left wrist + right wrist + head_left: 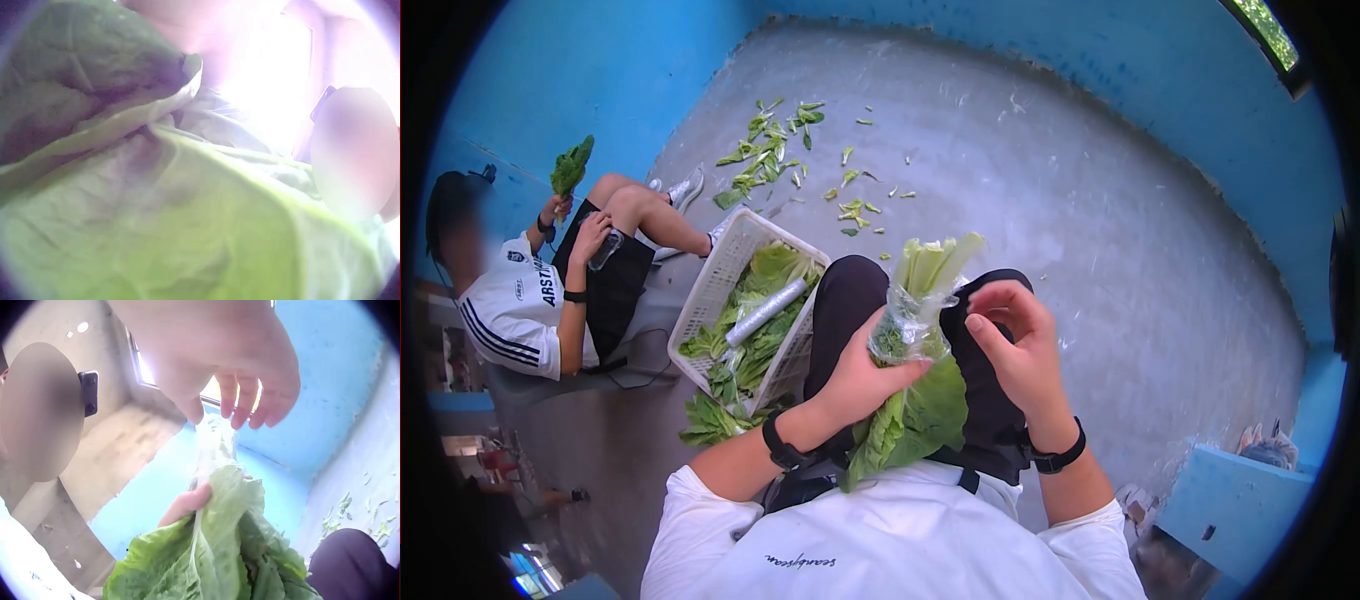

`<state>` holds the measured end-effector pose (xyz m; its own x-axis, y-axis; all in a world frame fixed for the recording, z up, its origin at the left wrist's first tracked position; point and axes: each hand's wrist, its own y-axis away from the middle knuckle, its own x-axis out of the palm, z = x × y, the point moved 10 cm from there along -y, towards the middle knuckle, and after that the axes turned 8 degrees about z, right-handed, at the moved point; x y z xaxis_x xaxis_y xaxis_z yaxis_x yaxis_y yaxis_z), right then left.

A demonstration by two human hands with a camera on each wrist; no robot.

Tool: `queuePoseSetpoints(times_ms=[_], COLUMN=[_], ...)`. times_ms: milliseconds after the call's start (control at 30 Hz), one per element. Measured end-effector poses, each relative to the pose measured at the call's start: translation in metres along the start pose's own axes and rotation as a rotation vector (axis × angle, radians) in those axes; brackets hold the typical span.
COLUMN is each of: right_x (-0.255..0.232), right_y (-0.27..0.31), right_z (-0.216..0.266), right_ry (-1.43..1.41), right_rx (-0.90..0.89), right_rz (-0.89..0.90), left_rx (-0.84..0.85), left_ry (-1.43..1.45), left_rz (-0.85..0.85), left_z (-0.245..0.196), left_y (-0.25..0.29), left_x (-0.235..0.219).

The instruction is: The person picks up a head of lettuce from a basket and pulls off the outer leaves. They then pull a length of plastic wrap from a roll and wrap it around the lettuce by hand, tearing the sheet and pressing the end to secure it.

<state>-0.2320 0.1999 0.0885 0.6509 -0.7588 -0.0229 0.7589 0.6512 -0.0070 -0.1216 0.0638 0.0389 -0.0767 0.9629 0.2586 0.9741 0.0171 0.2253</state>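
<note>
My left hand [852, 378] grips a bunch of leafy greens [920, 405] over my lap, its thumb across the front. The pale stems [930, 262] point away from me and the broad leaves hang toward my shirt. Clear plastic film [905, 340] wraps the lower stems. To the right of the bunch, my right hand [1022, 350] is raised with loosely bent fingers and nothing visible in them. In the right wrist view its fingertips [240, 419] overlap the top of the stems. Leaves [169, 219] fill most of the left wrist view.
Left of my knees stands a white plastic crate [687, 330] with more greens and a roll of clear film [766, 312]. Loose leaves [765, 150] lie scattered on the grey floor [1100, 220]. Another person [525, 300] sits at the left, holding a leafy bunch [572, 168].
</note>
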Motion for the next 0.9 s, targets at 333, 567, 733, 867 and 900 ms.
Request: queuePoseSetpoints(times_ms=[333,567,733,867,900], right_x=[0.025,0.023,0.021,0.011,0.011], right_y=[0.001,0.009,0.015,0.013,0.013], right_z=[0.017,0.027,0.037,0.028,0.028], right_ry=[0.228,0.236,0.382,0.336,0.323], right_rx=[0.034,-0.056,-0.181,-0.129,-0.118], right_rz=[0.08,0.051,0.032,0.042,0.039], left_rx=[0.078,0.077,0.088,0.081,0.087], left_ry=[-0.161,-0.106,-0.161,-0.176,-0.179], left_rz=[-0.073,-0.079,-0.104,-0.101,-0.106], left_z=[0.003,0.013,0.006,0.006,0.006], left_y=[-0.004,-0.007,-0.004,-0.002,-0.002], left_x=[0.005,0.002,0.006,0.005,0.003])
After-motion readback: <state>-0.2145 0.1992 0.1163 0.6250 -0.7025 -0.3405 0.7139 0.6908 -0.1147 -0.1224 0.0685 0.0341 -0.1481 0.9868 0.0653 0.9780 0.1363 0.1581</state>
